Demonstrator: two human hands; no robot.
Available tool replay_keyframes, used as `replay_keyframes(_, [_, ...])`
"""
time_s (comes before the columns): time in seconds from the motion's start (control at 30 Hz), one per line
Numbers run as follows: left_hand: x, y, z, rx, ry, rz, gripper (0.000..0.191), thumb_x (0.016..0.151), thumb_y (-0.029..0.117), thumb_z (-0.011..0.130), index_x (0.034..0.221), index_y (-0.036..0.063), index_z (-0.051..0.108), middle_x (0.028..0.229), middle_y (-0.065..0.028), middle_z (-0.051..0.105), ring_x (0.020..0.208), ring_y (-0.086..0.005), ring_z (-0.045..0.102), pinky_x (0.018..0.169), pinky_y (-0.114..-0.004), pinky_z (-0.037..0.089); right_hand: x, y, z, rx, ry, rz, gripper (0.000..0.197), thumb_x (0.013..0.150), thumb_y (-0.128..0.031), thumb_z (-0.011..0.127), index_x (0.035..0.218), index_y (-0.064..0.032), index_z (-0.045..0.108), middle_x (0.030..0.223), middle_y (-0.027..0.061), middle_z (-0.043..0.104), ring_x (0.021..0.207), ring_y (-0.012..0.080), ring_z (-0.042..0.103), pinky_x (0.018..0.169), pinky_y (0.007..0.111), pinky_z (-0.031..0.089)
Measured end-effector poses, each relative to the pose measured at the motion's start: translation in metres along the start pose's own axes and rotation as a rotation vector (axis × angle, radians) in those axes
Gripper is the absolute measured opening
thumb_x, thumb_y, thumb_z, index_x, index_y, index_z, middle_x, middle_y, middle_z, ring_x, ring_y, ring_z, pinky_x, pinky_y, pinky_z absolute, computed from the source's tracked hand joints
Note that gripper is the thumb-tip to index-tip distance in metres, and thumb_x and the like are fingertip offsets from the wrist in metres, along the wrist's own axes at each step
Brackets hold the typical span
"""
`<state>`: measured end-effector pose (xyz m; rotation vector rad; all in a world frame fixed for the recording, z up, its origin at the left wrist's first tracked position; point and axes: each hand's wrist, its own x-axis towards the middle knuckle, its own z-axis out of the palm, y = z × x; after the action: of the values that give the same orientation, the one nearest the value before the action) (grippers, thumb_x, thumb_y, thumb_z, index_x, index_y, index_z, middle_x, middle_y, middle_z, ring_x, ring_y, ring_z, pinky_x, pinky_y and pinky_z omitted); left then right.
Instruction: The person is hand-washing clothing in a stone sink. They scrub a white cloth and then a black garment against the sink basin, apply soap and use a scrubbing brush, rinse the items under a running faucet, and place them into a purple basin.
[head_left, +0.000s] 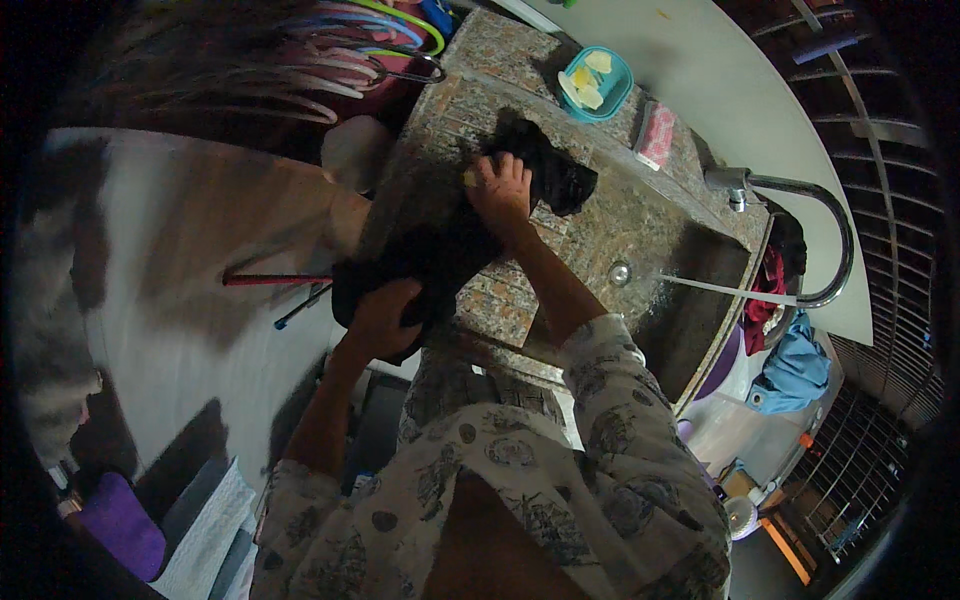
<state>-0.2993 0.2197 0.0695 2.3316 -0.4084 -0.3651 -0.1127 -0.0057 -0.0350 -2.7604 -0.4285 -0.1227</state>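
Observation:
A wet-looking black garment (469, 225) lies across the ribbed washboard (491, 300) of a speckled stone laundry sink and hangs over its left edge. My left hand (384, 319) grips the overhanging end. Higher on the garment, my right hand (501, 191) presses down with bent fingers. A yellow edge, apparently a piece of soap (470, 178), shows beside those fingers; the rest of it is hidden. Above the sink, a teal soap dish (621, 96) holds several pale yellow soap pieces (585, 82).
Water runs from the curved chrome faucet (844, 232) into the basin (637, 202), near the drain (620, 274). A pink-and-white item (655, 139) rests on the ledge. Clothes hangers (337, 75) crowd the upper left. Blue cloth (793, 371) and red cloth (766, 289) lie right of the sink.

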Motion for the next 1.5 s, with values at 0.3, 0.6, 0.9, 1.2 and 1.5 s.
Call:
replay_keyframes(0.3, [0.013, -0.006, 0.021, 0.038, 0.105, -0.118, 0.065, 0.072, 0.018, 0.080, 0.129, 0.0007, 0.055, 0.129, -0.0231, 0.059, 0.119, -0.0404, 0.057, 0.103, -0.046, 0.047, 0.015, 0.004, 0.023, -0.071, 0.105, -0.005, 0.046, 0.085, -0.034, 0.066, 0.127, -0.0180, 0.056, 0.118, 0.0193, 0.052, 0.107, 0.0401, 0.050, 0.089, 0.050, 0.042])
replay_keyframes(0.6, [-0.006, -0.006, 0.012, 0.074, 0.067, 0.086, 0.060, 0.069, 0.015, 0.082, 0.122, 0.0010, 0.056, 0.123, -0.0211, 0.061, 0.118, -0.0415, 0.057, 0.101, -0.047, 0.047, 0.037, 0.033, 0.003, 0.109, 0.205, -0.093, 0.030, 0.086, -0.020, 0.065, 0.116, -0.0147, 0.062, 0.106, 0.0191, 0.056, 0.098, 0.0379, 0.055, 0.080, 0.047, 0.045])
replay_keyframes(0.9, [0.115, 0.071, -0.011, 0.212, 0.282, -0.132, 0.088, 0.073, 0.032, 0.085, 0.142, 0.0018, 0.039, 0.133, -0.0268, 0.051, 0.119, -0.0418, 0.055, 0.097, -0.049, 0.049, -0.013, 0.027, -0.053, 1.037, 0.230, 0.084, 0.043, 0.085, 0.008, 0.057, 0.124, -0.0088, 0.052, 0.111, 0.0110, 0.057, 0.094, 0.0208, 0.056, 0.081, 0.032, 0.047])
replay_keyframes(1.2, [0.165, 0.036, 0.043, 0.122, -0.233, -0.324, 0.066, 0.079, 0.035, 0.078, 0.128, -0.0033, 0.055, 0.109, -0.0255, 0.063, 0.101, -0.0371, 0.063, 0.088, -0.049, 0.052, -0.048, 0.129, -0.010, 1.274, 0.359, 0.443, 0.041, 0.091, -0.018, 0.067, 0.129, -0.0073, 0.054, 0.105, 0.0046, 0.065, 0.085, 0.0211, 0.064, 0.070, 0.035, 0.052])
replay_keyframes(1.5, [0.065, 0.066, -0.028, 0.164, 0.009, -0.137, 0.042, 0.075, 0.022, 0.075, 0.110, 0.0036, 0.059, 0.105, -0.0174, 0.064, 0.099, -0.0371, 0.062, 0.086, -0.048, 0.049, 0.002, 0.138, -0.056, 1.475, 0.176, 0.369, 0.016, 0.096, -0.009, 0.061, 0.112, -0.0068, 0.062, 0.092, 0.0055, 0.067, 0.079, 0.0181, 0.064, 0.071, 0.033, 0.053])
